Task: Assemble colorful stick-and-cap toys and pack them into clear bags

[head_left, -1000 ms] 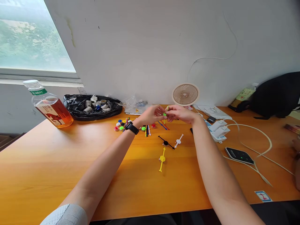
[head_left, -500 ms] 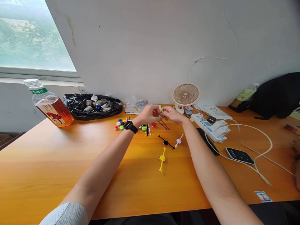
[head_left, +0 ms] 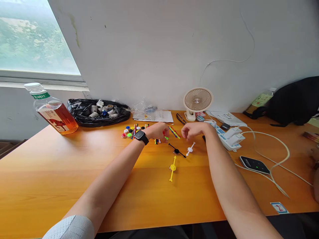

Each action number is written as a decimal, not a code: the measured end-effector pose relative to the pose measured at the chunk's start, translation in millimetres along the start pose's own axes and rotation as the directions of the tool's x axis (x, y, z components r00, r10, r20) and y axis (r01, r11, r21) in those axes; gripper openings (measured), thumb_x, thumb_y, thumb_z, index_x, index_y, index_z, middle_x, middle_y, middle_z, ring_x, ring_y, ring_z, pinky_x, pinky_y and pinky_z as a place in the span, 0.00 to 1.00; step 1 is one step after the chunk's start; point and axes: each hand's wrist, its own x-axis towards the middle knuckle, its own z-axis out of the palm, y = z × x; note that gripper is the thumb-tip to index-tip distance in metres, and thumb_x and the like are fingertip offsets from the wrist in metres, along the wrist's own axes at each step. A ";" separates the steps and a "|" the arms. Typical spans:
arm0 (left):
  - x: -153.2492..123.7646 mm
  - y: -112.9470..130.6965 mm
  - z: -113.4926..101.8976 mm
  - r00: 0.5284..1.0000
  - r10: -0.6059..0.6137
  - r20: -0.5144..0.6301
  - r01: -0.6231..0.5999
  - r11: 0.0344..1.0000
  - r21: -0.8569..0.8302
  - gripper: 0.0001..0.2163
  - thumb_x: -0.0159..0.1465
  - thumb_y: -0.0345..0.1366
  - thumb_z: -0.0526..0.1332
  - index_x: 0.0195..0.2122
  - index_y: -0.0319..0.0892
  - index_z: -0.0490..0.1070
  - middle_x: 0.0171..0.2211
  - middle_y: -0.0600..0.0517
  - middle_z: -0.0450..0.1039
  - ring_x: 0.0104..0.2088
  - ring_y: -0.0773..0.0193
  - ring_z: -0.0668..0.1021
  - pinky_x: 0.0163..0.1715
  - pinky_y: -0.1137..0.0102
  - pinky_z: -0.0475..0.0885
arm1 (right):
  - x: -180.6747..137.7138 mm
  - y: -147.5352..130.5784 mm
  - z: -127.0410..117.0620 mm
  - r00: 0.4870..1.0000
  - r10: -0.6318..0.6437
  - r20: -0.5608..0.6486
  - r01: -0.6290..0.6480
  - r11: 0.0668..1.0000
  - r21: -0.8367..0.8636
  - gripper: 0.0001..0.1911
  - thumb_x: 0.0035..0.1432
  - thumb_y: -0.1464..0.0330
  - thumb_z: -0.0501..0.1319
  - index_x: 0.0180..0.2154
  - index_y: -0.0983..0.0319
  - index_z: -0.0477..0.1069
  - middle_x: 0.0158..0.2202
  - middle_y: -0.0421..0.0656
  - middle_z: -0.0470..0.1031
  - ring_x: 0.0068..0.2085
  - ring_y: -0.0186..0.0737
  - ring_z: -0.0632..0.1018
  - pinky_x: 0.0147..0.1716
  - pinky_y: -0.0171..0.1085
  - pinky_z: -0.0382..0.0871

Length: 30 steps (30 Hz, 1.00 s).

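My left hand (head_left: 157, 130), a black watch (head_left: 141, 136) on its wrist, rests low over the orange table (head_left: 62, 172) with fingers curled; a small green piece (head_left: 166, 138) and a red cap (head_left: 163, 132) show at its fingertips. A green stick (head_left: 175, 132) lies just beyond, beside blue and red sticks. Hovering to the right, my right hand (head_left: 193, 130) has curled fingers with nothing seen in them, above a white stick-and-disc piece (head_left: 190, 149). A black one (head_left: 176, 151) and a yellow one (head_left: 172, 168) lie nearer me. Several coloured caps (head_left: 128, 133) sit left of my left hand.
A tea bottle (head_left: 53, 114) and a black bag of small parts (head_left: 98, 114) stand at the back left. A small fan (head_left: 197, 99), power strip (head_left: 228, 136), white cable (head_left: 279, 146), phone (head_left: 254, 165) and black backpack (head_left: 294, 101) fill the right. Another person's hand (head_left: 316, 179) shows at the right edge.
Both hands have dropped from mid-air to the table and parted. The green stick that they held between them now lies on the table beside the blue and red sticks.
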 end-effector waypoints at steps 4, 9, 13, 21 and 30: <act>-1.5 -1.5 -3.9 0.983 0.138 -0.119 -0.126 0.986 0.107 0.17 0.49 0.44 0.79 0.37 0.43 0.84 0.42 0.46 0.83 0.49 0.50 0.78 0.48 0.67 0.72 | -6.3 0.6 6.3 0.966 0.102 0.238 -0.098 0.995 -0.029 0.26 0.32 0.62 0.80 0.36 0.61 0.76 0.30 0.37 0.78 0.31 0.37 0.75 0.28 0.33 0.62; -3.8 -5.3 -8.0 0.999 0.034 -0.016 -0.033 0.999 0.025 0.12 0.56 0.42 0.75 0.39 0.45 0.85 0.41 0.49 0.84 0.41 0.57 0.82 0.42 0.70 0.73 | 6.0 0.5 15.7 0.920 0.258 0.296 -0.295 0.952 0.084 0.35 0.21 0.67 0.82 0.34 0.61 0.70 0.29 0.39 0.80 0.35 0.43 0.82 0.35 0.36 0.74; -6.4 -9.6 -10.6 1.000 -0.022 -0.004 0.022 1.000 -0.005 0.09 0.57 0.39 0.74 0.38 0.45 0.86 0.38 0.50 0.85 0.39 0.58 0.83 0.40 0.70 0.73 | 4.0 4.3 14.3 0.931 0.199 0.305 -0.250 0.958 0.141 0.34 0.22 0.64 0.83 0.35 0.62 0.72 0.30 0.41 0.81 0.35 0.44 0.83 0.36 0.36 0.76; -9.3 -7.2 -23.3 0.974 0.077 -0.215 -0.090 0.995 -0.050 0.10 0.63 0.41 0.69 0.42 0.44 0.84 0.44 0.49 0.85 0.45 0.56 0.84 0.47 0.68 0.75 | -34.7 2.2 -0.7 0.987 -0.131 -0.098 0.160 0.892 0.422 0.17 0.47 0.62 0.75 0.35 0.62 0.74 0.31 0.43 0.81 0.27 0.35 0.77 0.28 0.33 0.71; 10.0 22.7 -8.5 0.885 0.062 -0.462 -0.346 0.750 -0.563 0.19 0.64 0.43 0.72 0.51 0.37 0.76 0.43 0.43 0.83 0.41 0.59 0.86 0.43 0.67 0.81 | -1.2 -28.4 6.9 0.810 -0.260 -0.525 0.563 0.595 0.574 0.16 0.51 0.61 0.76 0.35 0.62 0.74 0.29 0.43 0.82 0.33 0.40 0.84 0.36 0.37 0.81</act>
